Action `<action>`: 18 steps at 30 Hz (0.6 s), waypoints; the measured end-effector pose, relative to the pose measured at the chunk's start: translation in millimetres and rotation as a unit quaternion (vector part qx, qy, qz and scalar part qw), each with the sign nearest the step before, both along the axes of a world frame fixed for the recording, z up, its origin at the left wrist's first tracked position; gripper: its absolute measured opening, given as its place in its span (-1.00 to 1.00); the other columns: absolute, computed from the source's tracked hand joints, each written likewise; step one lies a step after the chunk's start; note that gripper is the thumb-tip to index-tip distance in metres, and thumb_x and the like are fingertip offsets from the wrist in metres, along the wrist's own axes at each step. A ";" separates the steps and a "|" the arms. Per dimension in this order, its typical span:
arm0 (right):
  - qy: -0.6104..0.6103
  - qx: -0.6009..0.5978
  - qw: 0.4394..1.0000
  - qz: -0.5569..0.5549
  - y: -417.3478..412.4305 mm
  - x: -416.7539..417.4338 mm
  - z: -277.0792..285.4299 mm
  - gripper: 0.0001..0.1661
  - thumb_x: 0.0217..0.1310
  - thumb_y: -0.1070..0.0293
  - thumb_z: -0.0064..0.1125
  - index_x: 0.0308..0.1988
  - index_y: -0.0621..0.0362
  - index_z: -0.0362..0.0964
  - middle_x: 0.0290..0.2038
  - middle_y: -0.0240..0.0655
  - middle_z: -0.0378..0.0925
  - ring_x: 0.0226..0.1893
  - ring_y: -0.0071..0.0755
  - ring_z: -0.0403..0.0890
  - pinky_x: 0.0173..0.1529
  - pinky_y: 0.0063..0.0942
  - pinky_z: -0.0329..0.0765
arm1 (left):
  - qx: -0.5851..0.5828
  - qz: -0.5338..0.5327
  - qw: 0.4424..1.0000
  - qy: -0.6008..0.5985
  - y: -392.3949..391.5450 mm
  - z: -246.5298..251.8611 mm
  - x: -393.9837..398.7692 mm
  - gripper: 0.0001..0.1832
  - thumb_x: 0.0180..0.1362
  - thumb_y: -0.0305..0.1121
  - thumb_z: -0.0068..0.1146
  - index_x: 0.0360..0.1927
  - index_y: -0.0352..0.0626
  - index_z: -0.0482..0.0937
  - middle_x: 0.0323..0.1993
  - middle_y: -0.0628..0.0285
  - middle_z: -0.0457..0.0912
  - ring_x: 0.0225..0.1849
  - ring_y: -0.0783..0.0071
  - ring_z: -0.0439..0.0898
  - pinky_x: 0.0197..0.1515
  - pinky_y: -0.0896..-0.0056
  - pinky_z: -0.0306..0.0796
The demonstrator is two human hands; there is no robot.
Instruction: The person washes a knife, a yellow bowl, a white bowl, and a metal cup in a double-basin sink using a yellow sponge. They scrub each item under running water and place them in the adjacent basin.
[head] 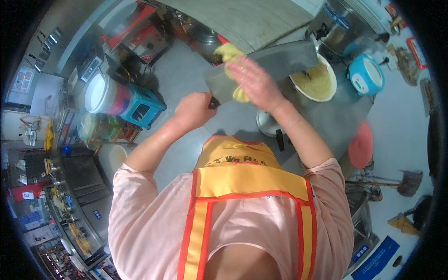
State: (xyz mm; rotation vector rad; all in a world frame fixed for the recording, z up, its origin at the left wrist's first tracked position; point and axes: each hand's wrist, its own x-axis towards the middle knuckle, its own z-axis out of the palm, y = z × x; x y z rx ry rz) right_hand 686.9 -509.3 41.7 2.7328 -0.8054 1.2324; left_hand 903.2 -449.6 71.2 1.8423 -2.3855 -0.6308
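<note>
My left hand (pixel 196 108) grips the dark handle (pixel 214 102) of a large broad-bladed knife (pixel 283 59). The blade extends away to the upper right, its far end above a white bowl (pixel 333 82) that holds a tan, grainy mass (pixel 315 85). Against the blade near the handle, my right hand (pixel 253 80) holds a yellow cloth (pixel 231 52). The cloth sticks out above and below the hand; my fingers hide its middle. Below the right wrist sits a round pot or lid (pixel 267 122) with a black handle, partly covered by my forearm.
A pale board (pixel 252 21) spans the top. Right are a blue rice cooker (pixel 365 75), a tall metal pot (pixel 323 33) and a red round object (pixel 361 146). At left, a white bucket (pixel 99 92) stands by a blue stool (pixel 143 108), below a red-topped metal appliance (pixel 140 42).
</note>
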 end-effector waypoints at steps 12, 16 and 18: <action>-0.465 0.439 0.729 -0.246 -311.0 -144.3 -72.2 -0.59 0.26 0.20 -0.07 -0.07 0.33 0.36 -0.06 -0.09 0.45 -0.14 -0.21 0.54 -0.02 -0.41 0.44 | 0.051 0.006 0.998 0.031 -216.9 -26.4 102.5 -0.68 -0.05 -0.17 0.19 -0.50 -0.28 0.51 -0.52 -0.08 0.55 -0.40 -0.03 0.54 -0.34 0.13 0.40; -0.322 0.321 0.831 -0.320 -344.0 -101.5 -71.7 -0.47 0.18 0.12 0.08 -0.01 0.32 0.29 -0.05 -0.07 0.43 -0.16 -0.23 0.54 -0.01 -0.41 0.45 | 0.054 -0.009 0.984 0.168 -304.1 -53.6 91.5 -0.66 -0.03 -0.17 0.17 -0.46 -0.33 0.53 -0.52 -0.10 0.55 -0.43 0.00 0.55 -0.36 0.17 0.40; -0.170 0.180 0.887 -0.391 -359.7 -59.5 -60.4 -0.45 0.17 0.07 0.08 -0.02 0.30 0.29 -0.15 -0.10 0.46 -0.18 -0.21 0.55 -0.03 -0.37 0.46 | 0.072 -0.039 0.977 0.197 -349.5 -59.3 69.7 -0.67 -0.02 -0.19 0.16 -0.43 -0.34 0.54 -0.53 -0.10 0.56 -0.44 0.04 0.56 -0.37 0.18 0.40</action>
